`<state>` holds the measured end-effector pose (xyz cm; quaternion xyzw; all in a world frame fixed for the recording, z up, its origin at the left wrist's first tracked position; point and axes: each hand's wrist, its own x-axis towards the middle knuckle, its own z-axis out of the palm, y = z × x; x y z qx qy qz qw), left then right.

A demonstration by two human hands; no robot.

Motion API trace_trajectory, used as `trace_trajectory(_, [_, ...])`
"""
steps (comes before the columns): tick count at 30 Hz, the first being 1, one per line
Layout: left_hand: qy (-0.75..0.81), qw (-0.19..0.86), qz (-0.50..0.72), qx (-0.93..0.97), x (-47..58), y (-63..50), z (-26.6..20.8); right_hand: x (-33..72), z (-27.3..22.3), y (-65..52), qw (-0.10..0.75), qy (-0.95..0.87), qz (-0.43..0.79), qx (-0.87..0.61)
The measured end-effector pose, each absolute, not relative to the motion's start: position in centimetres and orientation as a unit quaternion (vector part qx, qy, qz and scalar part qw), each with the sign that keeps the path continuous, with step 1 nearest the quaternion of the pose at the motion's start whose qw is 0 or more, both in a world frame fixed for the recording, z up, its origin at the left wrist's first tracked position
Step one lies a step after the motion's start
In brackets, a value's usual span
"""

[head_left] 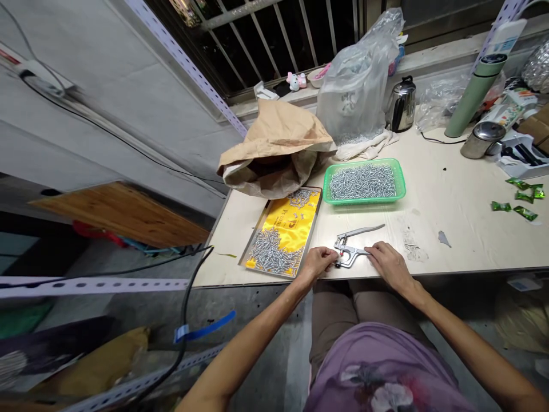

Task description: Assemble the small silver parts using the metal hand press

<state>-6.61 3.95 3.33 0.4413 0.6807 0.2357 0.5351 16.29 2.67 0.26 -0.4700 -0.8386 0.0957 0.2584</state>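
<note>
Silver spring-loaded pliers lie near the front edge of the table, their two handles spread wide apart and a small red part at the jaw. My right hand is closed on the end of the lower handle. At the jaw end, the fingers of my left hand are pinched together; whatever is between them is too small to make out. Just left of that hand, a shallow tray lined with yellow printed material holds many small silver metal pieces. Similar pieces fill a green plastic basket behind the pliers.
Behind the tray, a brown paper bag gapes open. Along the back stand a clear plastic bag, a steel kettle and a green bottle. Green-wrapped candies and a grey scrap lie to the right.
</note>
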Motion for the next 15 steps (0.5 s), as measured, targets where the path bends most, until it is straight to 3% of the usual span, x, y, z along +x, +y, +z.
trace_trajectory(15, [0.720, 0.540, 0.206, 0.383, -5.89, 3.58, 3.07, 16.23, 0.28, 2.62, 0.258, -0.835, 0.098, -0.476])
